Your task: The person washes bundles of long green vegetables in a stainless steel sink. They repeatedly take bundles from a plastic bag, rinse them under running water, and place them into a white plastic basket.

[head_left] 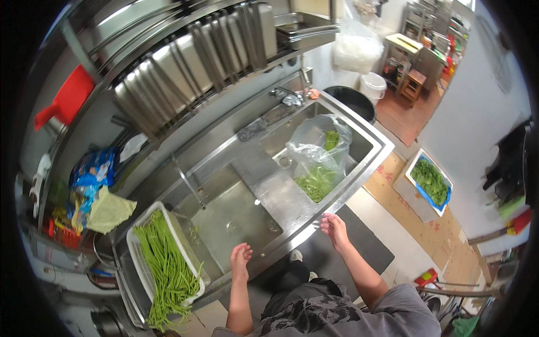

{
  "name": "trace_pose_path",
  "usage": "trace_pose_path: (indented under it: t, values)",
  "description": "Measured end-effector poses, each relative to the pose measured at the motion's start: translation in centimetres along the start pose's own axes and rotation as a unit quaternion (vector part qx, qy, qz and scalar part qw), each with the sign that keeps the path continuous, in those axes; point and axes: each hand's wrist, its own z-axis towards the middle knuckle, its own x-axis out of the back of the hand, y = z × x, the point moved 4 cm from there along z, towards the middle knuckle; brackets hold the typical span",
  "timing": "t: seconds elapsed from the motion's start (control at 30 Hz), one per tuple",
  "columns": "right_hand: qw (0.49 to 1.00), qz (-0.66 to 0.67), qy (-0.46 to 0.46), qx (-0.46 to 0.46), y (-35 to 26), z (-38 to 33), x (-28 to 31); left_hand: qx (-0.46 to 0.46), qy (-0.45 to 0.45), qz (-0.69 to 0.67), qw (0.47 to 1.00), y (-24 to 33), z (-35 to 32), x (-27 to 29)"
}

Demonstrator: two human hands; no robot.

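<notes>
Green long beans (164,264) fill a white slotted basket (136,247) that sits well to the left of the left hand (241,257), at the left end of the stainless double sink (359,168). Above the basket, farther from that hand, a yellow-green cloth (109,210) lies by some blue packets (92,168), and a red scoop (67,98) hangs higher still beside a row of upright steel trays (191,67). The left hand rests empty on the front rim of the sink, fingers loosely together and pointing into the empty left basin (233,219) just beyond it; a thin faucet (188,182) stands past that basin. The right hand (334,227), well apart from the left, touches the same rim farther along, its fingers slightly spread and holding nothing. Just beyond the right hand, in the right basin, lies a clear plastic bag (317,149) with leafy greens (317,182) inside it. Beneath that hand a dark floor mat (365,247) covers the floor. Farther to its right, on flattened cardboard, a white foam box (418,196) holds more leafy greens (431,181). Behind it, beyond the sink's far end, stand a black bin (353,101) and a white bucket (372,87).
</notes>
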Motion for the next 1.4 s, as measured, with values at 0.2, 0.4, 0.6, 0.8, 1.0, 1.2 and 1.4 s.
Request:
trace_pose_path:
  t: [0.2,0.4,0.6,0.8,1.0,1.2,1.4]
  values:
    - [0.998,-0.02,0.048,0.018,-4.7,1.8,1.3,0.025,-0.097,-0.029,0.995,1.2,5.9,-10.8]
    - [0.995,-0.008,0.085,0.057,-8.6,5.3,3.6,0.041,-0.155,-0.007,0.987,0.3,11.4,-18.1]
    - [0.996,-0.013,0.076,0.039,-11.7,12.5,4.3,-0.013,-0.214,0.015,0.977,3.7,14.1,-26.3]
    - [0.998,0.013,0.023,0.062,-16.5,26.9,3.7,-0.118,-0.285,0.06,0.949,7.3,18.7,-39.9]
    - [0.998,-0.012,0.013,0.055,-15.0,45.1,4.9,-0.388,-0.236,0.479,0.751,4.5,27.3,-52.5]
    - [0.938,-0.331,0.093,0.037,-10.0,56.6,9.3,-0.089,-0.434,0.652,0.615,-8.4,29.8,-56.8]
    - [0.828,-0.496,0.183,0.187,-8.1,64.8,16.0,0.06,-0.546,0.467,0.693,-14.2,29.2,-57.2]
